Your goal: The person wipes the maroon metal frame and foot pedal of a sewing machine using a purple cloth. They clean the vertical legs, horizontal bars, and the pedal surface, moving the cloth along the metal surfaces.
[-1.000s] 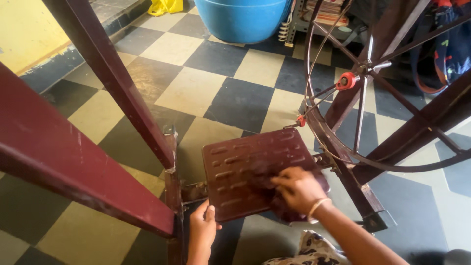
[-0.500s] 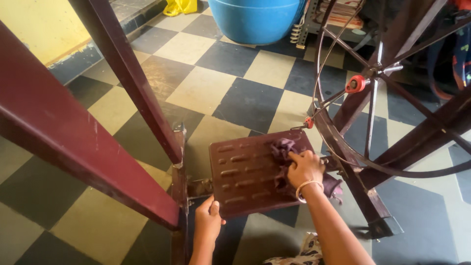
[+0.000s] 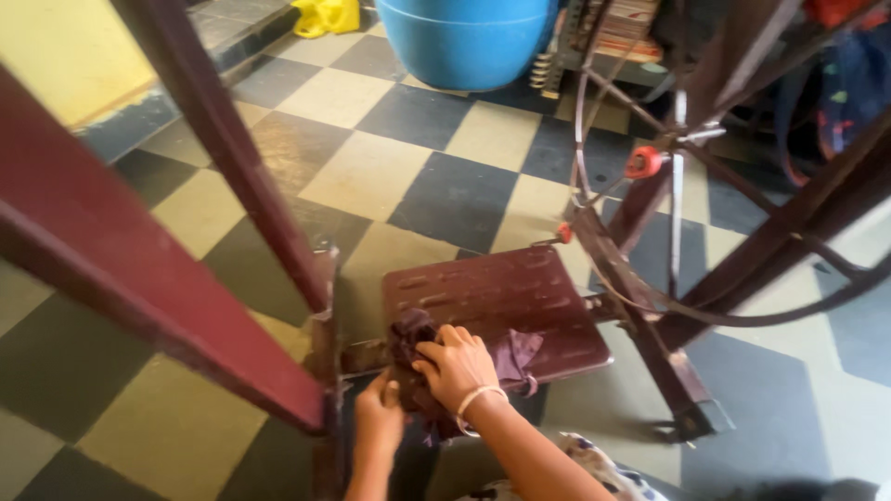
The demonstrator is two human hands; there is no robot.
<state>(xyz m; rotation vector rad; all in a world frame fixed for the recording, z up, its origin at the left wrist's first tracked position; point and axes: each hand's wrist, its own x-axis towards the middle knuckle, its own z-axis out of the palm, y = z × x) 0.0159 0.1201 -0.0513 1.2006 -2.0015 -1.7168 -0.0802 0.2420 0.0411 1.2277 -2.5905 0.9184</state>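
While gripping dark cloth (image 3: 415, 345), right hand (image 3: 457, 364), left hand (image 3: 378, 415), maroon slotted plate (image 3: 501, 289)

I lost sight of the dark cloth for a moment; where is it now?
In the head view, low and centre: the dark cloth is bunched under the right hand at the near left edge of the maroon slotted plate, with the left hand beside it.

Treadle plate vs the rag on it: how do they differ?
The plate is rigid, flat and slotted; the rag is soft and crumpled. The plate lies mostly bare; the rag is bunched at its near left edge under the right hand, with the left hand beside it. Both are dark maroon.
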